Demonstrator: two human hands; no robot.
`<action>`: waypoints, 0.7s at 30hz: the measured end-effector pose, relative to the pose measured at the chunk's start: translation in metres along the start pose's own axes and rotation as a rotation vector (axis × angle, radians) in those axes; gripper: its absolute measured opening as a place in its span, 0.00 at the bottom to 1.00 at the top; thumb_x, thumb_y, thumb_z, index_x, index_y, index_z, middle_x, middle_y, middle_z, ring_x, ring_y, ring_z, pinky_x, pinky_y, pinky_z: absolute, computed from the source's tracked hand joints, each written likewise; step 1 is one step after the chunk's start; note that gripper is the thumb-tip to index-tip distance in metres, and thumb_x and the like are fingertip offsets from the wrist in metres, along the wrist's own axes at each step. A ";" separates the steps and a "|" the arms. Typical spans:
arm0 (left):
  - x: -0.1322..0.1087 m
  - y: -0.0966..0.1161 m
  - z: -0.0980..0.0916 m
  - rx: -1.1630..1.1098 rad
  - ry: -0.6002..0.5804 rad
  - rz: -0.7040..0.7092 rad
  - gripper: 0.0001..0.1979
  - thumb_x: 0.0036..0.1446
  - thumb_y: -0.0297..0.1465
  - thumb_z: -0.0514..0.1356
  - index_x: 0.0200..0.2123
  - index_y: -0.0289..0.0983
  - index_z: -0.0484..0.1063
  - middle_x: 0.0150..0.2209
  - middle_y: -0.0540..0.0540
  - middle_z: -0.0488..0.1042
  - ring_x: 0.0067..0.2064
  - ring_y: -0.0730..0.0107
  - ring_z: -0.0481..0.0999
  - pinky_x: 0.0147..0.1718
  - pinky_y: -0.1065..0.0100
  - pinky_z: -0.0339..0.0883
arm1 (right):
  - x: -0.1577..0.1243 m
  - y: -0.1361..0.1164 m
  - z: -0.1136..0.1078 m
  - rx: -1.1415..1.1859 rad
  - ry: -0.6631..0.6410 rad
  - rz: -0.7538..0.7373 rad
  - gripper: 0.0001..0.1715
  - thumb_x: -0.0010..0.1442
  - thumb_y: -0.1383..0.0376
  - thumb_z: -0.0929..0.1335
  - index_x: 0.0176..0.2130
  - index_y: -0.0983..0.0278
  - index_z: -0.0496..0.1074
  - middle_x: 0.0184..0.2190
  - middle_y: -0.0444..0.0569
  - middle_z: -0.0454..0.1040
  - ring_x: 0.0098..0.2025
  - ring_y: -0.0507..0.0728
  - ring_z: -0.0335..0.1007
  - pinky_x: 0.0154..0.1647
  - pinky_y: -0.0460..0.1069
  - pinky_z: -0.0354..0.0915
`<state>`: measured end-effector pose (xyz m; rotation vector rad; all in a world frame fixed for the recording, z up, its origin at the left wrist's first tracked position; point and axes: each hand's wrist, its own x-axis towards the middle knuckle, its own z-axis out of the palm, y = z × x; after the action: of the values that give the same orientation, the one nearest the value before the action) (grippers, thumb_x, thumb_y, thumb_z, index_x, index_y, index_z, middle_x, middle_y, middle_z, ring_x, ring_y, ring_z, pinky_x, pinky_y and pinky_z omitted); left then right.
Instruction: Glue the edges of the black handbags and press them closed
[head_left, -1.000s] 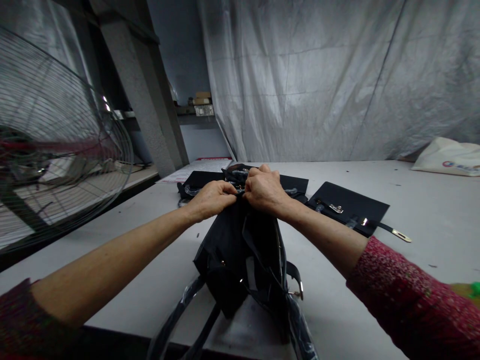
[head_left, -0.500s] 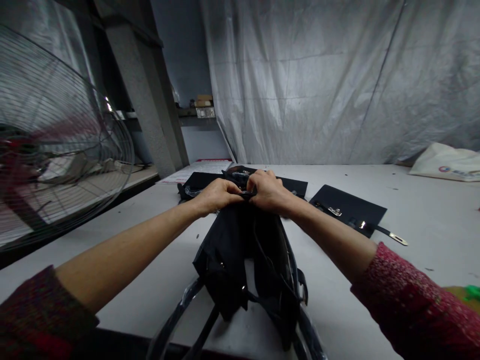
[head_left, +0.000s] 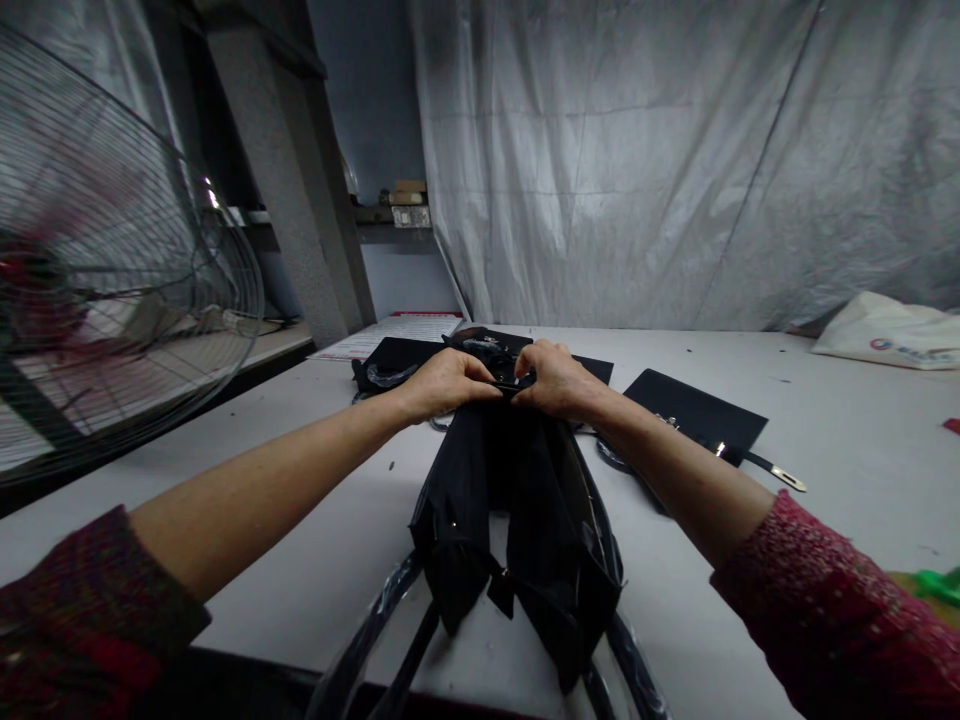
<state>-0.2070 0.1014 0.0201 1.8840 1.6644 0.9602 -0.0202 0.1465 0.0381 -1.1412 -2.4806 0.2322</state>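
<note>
A black handbag (head_left: 457,500) stands gaping on the white table, its plastic-wrapped handles hanging towards me over the near edge. At the bag's far end, my left hand (head_left: 448,385) pinches the top edge between thumb and fingers. Close beside it, my right hand (head_left: 555,380) grips the same edge, thumb and index finger curled together. What small part lies between the fingertips is hard to make out. Just beyond my hands lie more black bags with wrapped handles, partly hidden by them.
To the right lies a flat black bag (head_left: 697,410) with metal clasps and a strap. A pale cloth bag (head_left: 889,330) rests at the far right, printed sheets (head_left: 390,335) at the back left. A large wire-caged fan (head_left: 127,270) stands at the left, before a concrete pillar (head_left: 289,190).
The bag's near end has shifted slightly right and its sides have spread differently. Both hands keep hold of the far edge, a little further right, with the right fingers slightly rearranged.
</note>
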 end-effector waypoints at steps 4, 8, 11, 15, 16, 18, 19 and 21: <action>0.003 -0.004 -0.001 0.039 0.026 0.000 0.10 0.45 0.36 0.67 0.29 0.36 0.80 0.26 0.49 0.77 0.29 0.72 0.69 0.29 0.70 0.57 | -0.002 -0.003 0.000 -0.017 0.008 0.011 0.16 0.46 0.65 0.75 0.37 0.61 0.72 0.47 0.53 0.70 0.51 0.66 0.62 0.45 0.57 0.62; 0.006 -0.003 0.002 0.078 0.043 0.005 0.08 0.43 0.35 0.67 0.26 0.36 0.78 0.23 0.51 0.73 0.26 0.74 0.66 0.27 0.70 0.55 | 0.001 -0.005 0.003 -0.027 0.025 -0.003 0.15 0.46 0.65 0.75 0.35 0.61 0.72 0.47 0.53 0.70 0.52 0.67 0.62 0.46 0.59 0.61; 0.006 -0.002 0.000 0.131 0.076 -0.007 0.08 0.41 0.35 0.67 0.24 0.37 0.77 0.21 0.52 0.71 0.25 0.74 0.64 0.25 0.70 0.53 | 0.002 -0.002 0.000 0.074 0.020 -0.001 0.16 0.45 0.64 0.76 0.35 0.62 0.72 0.43 0.52 0.72 0.47 0.64 0.66 0.43 0.56 0.63; -0.003 -0.009 -0.016 0.197 0.162 -0.069 0.09 0.41 0.37 0.67 0.23 0.37 0.76 0.22 0.50 0.73 0.26 0.71 0.68 0.24 0.69 0.55 | -0.017 0.013 -0.021 0.413 0.168 -0.052 0.20 0.52 0.52 0.72 0.38 0.63 0.72 0.39 0.50 0.74 0.39 0.58 0.69 0.39 0.52 0.64; -0.008 -0.012 -0.021 0.210 0.182 -0.101 0.10 0.41 0.38 0.67 0.23 0.37 0.75 0.22 0.50 0.73 0.25 0.71 0.68 0.24 0.69 0.56 | -0.025 0.017 -0.028 0.453 0.226 -0.055 0.21 0.54 0.50 0.70 0.39 0.64 0.72 0.39 0.50 0.74 0.39 0.57 0.69 0.40 0.52 0.63; -0.021 -0.016 -0.030 0.231 0.197 -0.187 0.11 0.41 0.39 0.66 0.21 0.37 0.73 0.20 0.50 0.71 0.23 0.70 0.68 0.22 0.69 0.56 | -0.045 0.025 -0.038 0.472 0.262 -0.046 0.21 0.57 0.49 0.68 0.38 0.64 0.72 0.38 0.50 0.74 0.39 0.57 0.69 0.41 0.52 0.63; -0.027 -0.017 -0.033 0.233 0.196 -0.228 0.11 0.41 0.39 0.66 0.21 0.37 0.72 0.19 0.49 0.71 0.22 0.70 0.69 0.21 0.69 0.56 | -0.055 0.028 -0.040 0.475 0.248 -0.042 0.20 0.58 0.49 0.67 0.38 0.63 0.72 0.37 0.50 0.74 0.38 0.57 0.68 0.41 0.52 0.62; -0.038 -0.016 -0.036 0.239 0.193 -0.288 0.11 0.41 0.38 0.65 0.20 0.37 0.70 0.18 0.49 0.71 0.22 0.68 0.70 0.20 0.70 0.57 | -0.074 0.034 -0.040 0.478 0.212 -0.027 0.20 0.61 0.49 0.65 0.38 0.62 0.72 0.35 0.49 0.74 0.37 0.57 0.68 0.40 0.52 0.62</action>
<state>-0.2458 0.0628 0.0241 1.6691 2.1788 0.8780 0.0634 0.1125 0.0428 -0.8765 -2.0953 0.6231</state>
